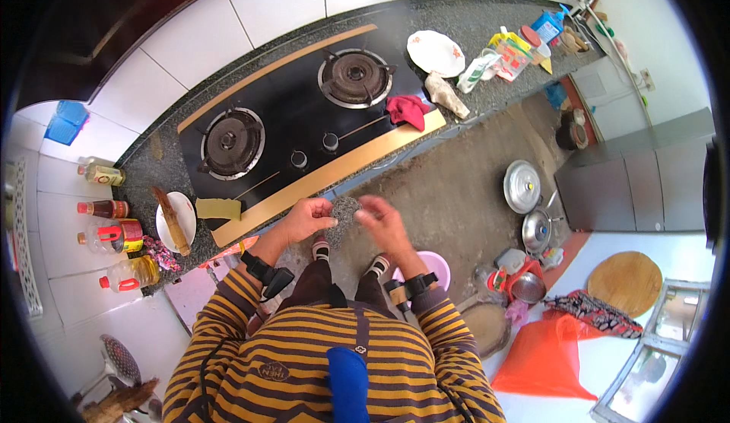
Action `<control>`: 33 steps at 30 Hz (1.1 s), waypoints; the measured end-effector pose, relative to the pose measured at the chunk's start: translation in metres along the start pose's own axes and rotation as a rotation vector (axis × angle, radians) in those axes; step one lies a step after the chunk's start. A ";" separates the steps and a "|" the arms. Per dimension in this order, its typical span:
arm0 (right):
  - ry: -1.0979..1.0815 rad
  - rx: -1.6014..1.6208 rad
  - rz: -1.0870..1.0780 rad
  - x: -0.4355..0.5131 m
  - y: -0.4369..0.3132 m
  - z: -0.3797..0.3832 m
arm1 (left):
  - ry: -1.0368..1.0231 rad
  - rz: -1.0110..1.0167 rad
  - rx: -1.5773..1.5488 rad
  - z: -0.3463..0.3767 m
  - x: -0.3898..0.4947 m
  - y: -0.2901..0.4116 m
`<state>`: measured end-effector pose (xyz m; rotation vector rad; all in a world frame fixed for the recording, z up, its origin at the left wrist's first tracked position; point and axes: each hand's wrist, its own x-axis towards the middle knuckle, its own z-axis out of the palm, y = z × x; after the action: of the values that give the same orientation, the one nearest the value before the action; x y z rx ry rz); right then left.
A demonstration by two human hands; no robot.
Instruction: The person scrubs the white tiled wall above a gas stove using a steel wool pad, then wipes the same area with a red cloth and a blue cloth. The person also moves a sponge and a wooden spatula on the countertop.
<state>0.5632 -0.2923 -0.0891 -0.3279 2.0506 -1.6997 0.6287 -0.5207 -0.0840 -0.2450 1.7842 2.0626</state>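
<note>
A grey steel-wool scrubber [344,217] hangs between my two hands, just in front of the gas stove's wooden edge. My left hand [311,219] pinches its left side between thumb and fingers. At its upper right side is my right hand [383,223], slightly blurred, with thumb and fingers on the scrubber. Beyond them lies the black two-burner gas stove [274,132], with a dark red cloth [407,111] at its right front corner and a yellow-green sponge cloth [219,209] at its left end.
A white plate [190,223] with a wooden-handled brush [171,220] and several bottles [131,273] stand at the left. On the right counter are a patterned plate [436,53] and packets [510,55]. Lidded pots [522,186] and a pink basin [433,269] sit on the floor.
</note>
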 end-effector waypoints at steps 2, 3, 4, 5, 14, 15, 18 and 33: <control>0.165 -0.376 -0.166 0.034 -0.010 -0.036 | 0.104 -0.005 0.042 -0.001 -0.005 0.008; 0.230 -0.611 -0.378 0.056 -0.015 -0.054 | 0.173 -0.008 0.053 -0.004 -0.010 0.011; 0.227 -0.732 -0.396 0.081 -0.020 -0.069 | 0.216 0.024 0.047 -0.010 -0.018 0.013; 0.243 -0.843 -0.431 0.109 -0.023 -0.079 | 0.266 0.040 0.044 -0.016 -0.028 0.013; 0.348 -1.193 -0.337 0.240 0.012 -0.085 | 0.674 -0.055 0.076 -0.081 -0.149 -0.038; 0.322 -1.225 -0.290 0.239 0.015 -0.084 | 0.690 -0.082 0.059 -0.085 -0.161 -0.043; 0.308 -1.298 -0.222 0.224 0.018 -0.080 | 0.634 -0.071 -0.020 -0.103 -0.176 -0.048; -0.063 0.017 -0.080 0.324 -0.123 0.088 | 0.604 -0.036 -0.111 -0.124 -0.186 -0.038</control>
<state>0.3119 -0.5426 -0.0429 -0.4585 2.0011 -1.7301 0.7963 -0.6723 -0.0682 -1.0162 1.9547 2.2132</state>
